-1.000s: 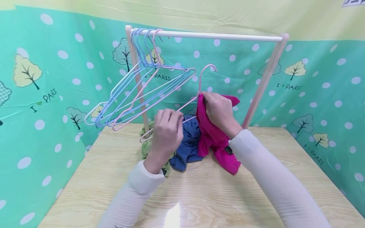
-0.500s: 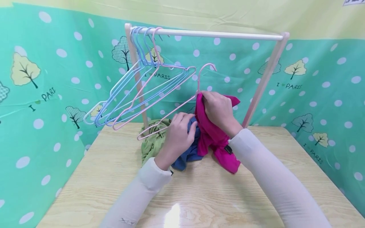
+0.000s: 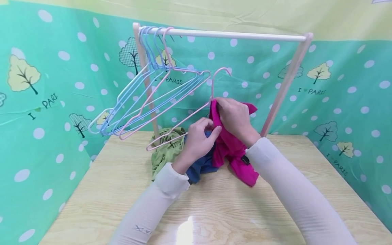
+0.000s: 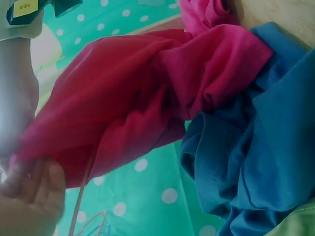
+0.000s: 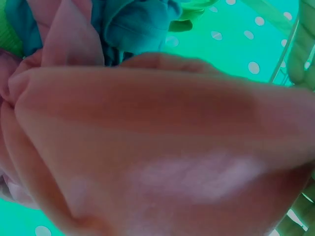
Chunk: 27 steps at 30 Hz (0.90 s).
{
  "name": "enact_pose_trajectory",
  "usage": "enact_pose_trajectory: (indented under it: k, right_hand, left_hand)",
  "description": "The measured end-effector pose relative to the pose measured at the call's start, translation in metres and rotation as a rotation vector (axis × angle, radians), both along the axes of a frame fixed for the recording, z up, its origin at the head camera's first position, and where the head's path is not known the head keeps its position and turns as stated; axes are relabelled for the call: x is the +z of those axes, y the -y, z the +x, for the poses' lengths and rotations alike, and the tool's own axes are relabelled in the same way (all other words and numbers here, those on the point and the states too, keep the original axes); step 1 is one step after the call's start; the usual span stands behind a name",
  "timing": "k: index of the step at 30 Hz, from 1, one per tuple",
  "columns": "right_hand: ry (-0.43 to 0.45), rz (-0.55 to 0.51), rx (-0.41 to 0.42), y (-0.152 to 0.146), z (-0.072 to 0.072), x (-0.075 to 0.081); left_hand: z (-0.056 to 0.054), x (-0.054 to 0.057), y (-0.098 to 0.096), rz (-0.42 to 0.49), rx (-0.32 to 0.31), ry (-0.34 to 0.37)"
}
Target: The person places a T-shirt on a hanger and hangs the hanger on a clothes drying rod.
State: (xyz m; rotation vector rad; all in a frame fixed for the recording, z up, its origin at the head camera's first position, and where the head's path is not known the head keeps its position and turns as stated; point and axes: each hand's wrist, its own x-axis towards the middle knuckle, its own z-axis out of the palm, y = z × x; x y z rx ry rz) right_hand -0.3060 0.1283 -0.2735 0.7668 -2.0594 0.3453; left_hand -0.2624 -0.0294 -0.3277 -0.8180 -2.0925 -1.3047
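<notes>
My right hand [image 3: 234, 115] grips the top of a magenta garment [image 3: 235, 163], close beside the neck of a pink wire hanger [image 3: 196, 111]. The hanger's left arm sticks out of the cloth and its hook rises free above. My left hand [image 3: 199, 136] is at the garment's left edge, thumb apart from the fingers, fingertips right at the cloth. In the left wrist view the garment [image 4: 113, 98] stretches from the hands toward the table, with the thin hanger wire [image 4: 80, 201] emerging below it. Cloth fills much of the right wrist view and hides the hanger's right arm.
A rack with a white rail [image 3: 232, 34] stands behind; several blue hangers [image 3: 131, 95] and another pink hanger [image 3: 144, 103] hang at its left end. A blue garment [image 3: 199, 168] and a green garment [image 3: 166, 153] lie crumpled on the wooden table [image 3: 122, 173].
My left hand has let go of the hanger's lower left part and moved right to the magenta garment's edge. The right hand has stayed nearly still.
</notes>
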Motion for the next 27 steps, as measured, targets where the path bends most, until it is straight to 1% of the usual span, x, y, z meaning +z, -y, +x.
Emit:
enact_pose_trajectory:
  k: [2, 6, 8, 9, 11, 14, 16, 18, 20, 22, 23, 25, 27]
  right_hand:
    - [0.001, 0.001, 0.007, -0.001, 0.0, 0.0]
    - [0.011, -0.012, 0.009, -0.002, 0.0, 0.002]
    - [0.01, -0.022, -0.003, -0.003, 0.0, 0.004]
    - [0.009, -0.026, -0.01, -0.003, 0.001, 0.005]
    - [0.005, -0.034, -0.023, -0.005, 0.001, 0.007]
    - [0.002, -0.037, -0.033, -0.009, 0.001, 0.008]
    - [0.004, -0.038, -0.034, -0.012, 0.001, 0.009]
    - [-0.004, -0.035, -0.037, -0.014, 0.0, 0.01]
    - [-0.01, -0.046, -0.042, -0.017, -0.001, 0.01]
    - [-0.012, -0.06, -0.051, -0.02, -0.001, 0.011]
    - [-0.01, -0.069, -0.056, -0.021, -0.001, 0.011]
    - [0.004, -0.086, -0.065, -0.024, -0.001, 0.011]
    - [0.022, -0.098, -0.073, -0.027, -0.001, 0.011]
  left_hand:
    - [0.001, 0.001, 0.0, 0.021, -0.063, 0.009]
    - [0.003, 0.002, -0.001, 0.076, -0.237, 0.027]
    - [0.004, 0.002, -0.001, 0.082, -0.295, 0.02]
    - [0.004, 0.002, -0.001, 0.081, -0.313, 0.017]
    - [0.005, 0.001, 0.0, 0.061, -0.315, 0.011]
    - [0.004, -0.002, 0.004, 0.007, -0.283, 0.044]
    - [0.002, -0.006, 0.008, -0.06, -0.263, 0.064]
    - [0.0, -0.01, 0.012, -0.139, -0.272, 0.091]
    - [-0.002, -0.015, 0.016, -0.222, -0.304, 0.096]
    - [-0.004, -0.019, 0.019, -0.303, -0.33, 0.071]
    - [-0.004, -0.02, 0.02, -0.328, -0.342, 0.056]
    - [-0.004, -0.022, 0.022, -0.378, -0.337, -0.003]
    - [-0.004, -0.022, 0.025, -0.426, -0.313, -0.059]
